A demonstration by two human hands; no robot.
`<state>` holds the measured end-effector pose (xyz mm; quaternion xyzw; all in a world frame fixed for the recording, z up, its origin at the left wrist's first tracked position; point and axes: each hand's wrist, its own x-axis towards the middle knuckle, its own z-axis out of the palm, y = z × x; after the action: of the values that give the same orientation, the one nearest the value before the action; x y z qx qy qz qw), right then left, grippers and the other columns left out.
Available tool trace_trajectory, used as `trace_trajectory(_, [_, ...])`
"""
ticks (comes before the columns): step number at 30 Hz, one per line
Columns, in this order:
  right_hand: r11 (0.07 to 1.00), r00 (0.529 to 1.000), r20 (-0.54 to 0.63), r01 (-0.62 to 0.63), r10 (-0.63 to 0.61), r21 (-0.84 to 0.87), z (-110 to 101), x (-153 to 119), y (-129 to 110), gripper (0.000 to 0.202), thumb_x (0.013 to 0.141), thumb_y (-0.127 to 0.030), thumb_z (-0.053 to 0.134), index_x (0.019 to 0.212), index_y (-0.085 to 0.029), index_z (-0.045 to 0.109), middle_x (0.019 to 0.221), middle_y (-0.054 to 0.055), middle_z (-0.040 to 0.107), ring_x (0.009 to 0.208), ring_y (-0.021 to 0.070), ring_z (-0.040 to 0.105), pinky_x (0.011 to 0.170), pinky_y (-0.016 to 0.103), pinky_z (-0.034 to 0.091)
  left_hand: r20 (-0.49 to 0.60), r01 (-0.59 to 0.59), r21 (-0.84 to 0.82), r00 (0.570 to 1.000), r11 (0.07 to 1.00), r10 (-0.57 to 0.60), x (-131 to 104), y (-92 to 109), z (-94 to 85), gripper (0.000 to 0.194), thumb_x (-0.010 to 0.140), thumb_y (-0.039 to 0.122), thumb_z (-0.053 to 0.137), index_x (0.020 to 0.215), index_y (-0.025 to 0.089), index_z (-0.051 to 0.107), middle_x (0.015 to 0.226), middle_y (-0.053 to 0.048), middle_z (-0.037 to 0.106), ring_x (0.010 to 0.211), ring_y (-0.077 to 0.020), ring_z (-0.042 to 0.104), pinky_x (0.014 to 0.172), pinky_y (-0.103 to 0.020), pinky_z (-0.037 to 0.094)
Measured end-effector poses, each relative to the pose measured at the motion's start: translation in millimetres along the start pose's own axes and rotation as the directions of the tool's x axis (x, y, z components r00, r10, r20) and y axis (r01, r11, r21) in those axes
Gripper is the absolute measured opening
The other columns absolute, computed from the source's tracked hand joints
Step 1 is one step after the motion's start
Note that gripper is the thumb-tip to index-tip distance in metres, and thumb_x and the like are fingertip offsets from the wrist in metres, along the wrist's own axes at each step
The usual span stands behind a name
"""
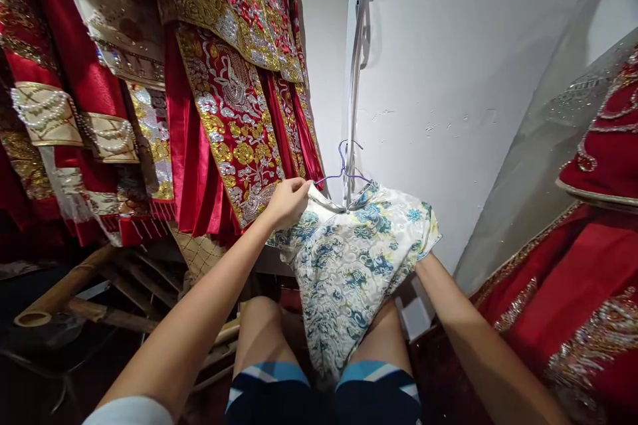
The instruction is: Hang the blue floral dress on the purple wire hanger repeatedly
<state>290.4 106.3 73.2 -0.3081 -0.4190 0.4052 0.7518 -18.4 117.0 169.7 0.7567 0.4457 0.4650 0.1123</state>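
Observation:
A white short-sleeved cheongsam (343, 265) with blue and yellow flowers hangs over my bare legs. The purple wire hanger (343, 169) sits within its neckline, hook upward. My left hand (290, 202) pinches the garment at the collar and shoulder on the left, close to one hanger arm. At the sleeve on the right, my right hand (423, 264) goes behind or inside the cloth. Only its wrist area shows, and the fingers are hidden.
Red embroidered costumes (239, 99) with gold and silver beadwork hang on the left. Another red beaded costume (588, 232) stands at the right, partly under clear plastic (518, 159). A white wall (438, 66) with a metal rail (355, 60) is ahead. Bamboo poles (70, 282) lie low left.

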Motion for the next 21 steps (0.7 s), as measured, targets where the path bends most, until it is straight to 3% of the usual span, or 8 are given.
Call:
trace_trajectory(6, [0.972, 0.992, 0.057, -0.123, 0.114, 0.198, -16, 1, -27, 0.028, 0.081, -0.048, 0.064, 0.085, -0.021, 0.068, 0.079, 0.005, 0.073, 0.086, 0.0252, 0.072, 0.078, 0.04, 0.061, 0.009, 0.008, 0.124, 1.0, 0.992, -0.009, -4, 10, 6.1, 0.053, 0.092, 0.06, 0.037, 0.061, 0.018, 0.045, 0.059, 0.0, 0.049, 0.058, -0.0148, 0.042, 0.056, -0.025, 0.024])
trace_trajectory(10, [0.963, 0.996, 0.082, -0.048, 0.027, 0.266, 23, 23, -70, 0.017, 0.081, -0.035, 0.066, 0.086, -0.018, 0.069, 0.077, 0.003, 0.072, 0.084, 0.0229, 0.073, 0.077, 0.035, 0.061, -0.077, 0.013, 0.218, 0.997, 0.976, 0.004, 10, 20, 9.0, 0.046, 0.086, 0.054, 0.054, 0.058, 0.019, 0.046, 0.055, -0.001, 0.048, 0.054, -0.0144, 0.04, 0.055, -0.027, 0.021])
trace_trajectory(13, [0.979, 0.956, 0.284, 0.014, -0.073, 0.204, 58, 7, -95, 0.03, 0.087, -0.048, 0.061, 0.094, -0.021, 0.071, 0.084, 0.004, 0.073, 0.092, 0.0232, 0.072, 0.082, 0.036, 0.06, -0.199, 0.077, 0.124, 0.979, 0.989, -0.051, 21, 19, 8.2, 0.044, 0.081, 0.051, 0.062, 0.056, 0.019, 0.046, 0.054, 0.0, 0.047, 0.053, -0.0135, 0.039, 0.054, -0.026, 0.023])
trace_trajectory(15, [0.993, 0.855, 0.508, 0.057, -0.104, 0.107, 72, -23, -108, 0.041, 0.087, -0.057, 0.059, 0.104, -0.023, 0.072, 0.094, 0.005, 0.075, 0.101, 0.0248, 0.07, 0.088, 0.039, 0.058, -0.265, 0.104, -0.077, 0.957, 0.992, -0.121, 23, 15, 8.6, 0.048, 0.08, 0.054, 0.064, 0.055, 0.019, 0.044, 0.052, 0.002, 0.044, 0.052, -0.012, 0.037, 0.053, -0.026, 0.024])
trace_trajectory(18, [0.98, 0.413, 0.903, 0.096, 0.117, -0.172, 77, -69, -116, 0.052, 0.079, -0.058, 0.07, 0.117, -0.022, 0.07, 0.114, 0.008, 0.072, 0.115, 0.0283, 0.064, 0.098, 0.042, 0.052, -0.337, 0.053, -0.475, 0.911, 0.878, -0.237, 15, 12, 11.1, 0.054, 0.087, 0.06, 0.053, 0.054, 0.02, 0.038, 0.049, 0.003, 0.039, 0.047, -0.0101, 0.034, 0.05, -0.025, 0.026])
trace_trajectory(19, [0.959, 0.326, 0.927, 0.146, 0.184, -0.242, 77, -77, -114, 0.054, 0.079, -0.055, 0.071, 0.122, -0.023, 0.068, 0.122, 0.009, 0.069, 0.12, 0.0286, 0.061, 0.102, 0.043, 0.049, -0.332, 0.029, -0.576, 0.905, 0.817, -0.267, 10, 13, 12.2, 0.057, 0.091, 0.061, 0.045, 0.052, 0.02, 0.037, 0.048, 0.003, 0.037, 0.046, -0.0099, 0.033, 0.049, -0.024, 0.026])
trace_trajectory(20, [0.934, 0.337, 0.917, 0.208, 0.212, -0.292, 76, -82, -109, 0.054, 0.08, -0.052, 0.071, 0.126, -0.024, 0.066, 0.129, 0.009, 0.066, 0.125, 0.0283, 0.057, 0.106, 0.043, 0.045, -0.299, 0.019, -0.656, 0.912, 0.755, -0.282, 4, 16, 13.2, 0.06, 0.095, 0.061, 0.036, 0.051, 0.02, 0.036, 0.046, 0.002, 0.035, 0.044, -0.0099, 0.032, 0.048, -0.024, 0.026])
trace_trajectory(21, [0.904, 0.44, 0.878, 0.271, 0.189, -0.33, 76, -82, -101, 0.054, 0.082, -0.05, 0.07, 0.13, -0.026, 0.064, 0.134, 0.008, 0.063, 0.129, 0.0276, 0.053, 0.111, 0.044, 0.04, -0.235, 0.03, -0.725, 0.929, 0.688, -0.287, -1, 21, 14.2, 0.062, 0.097, 0.06, 0.029, 0.05, 0.02, 0.035, 0.044, 0.002, 0.034, 0.042, -0.0098, 0.031, 0.046, -0.024, 0.027])
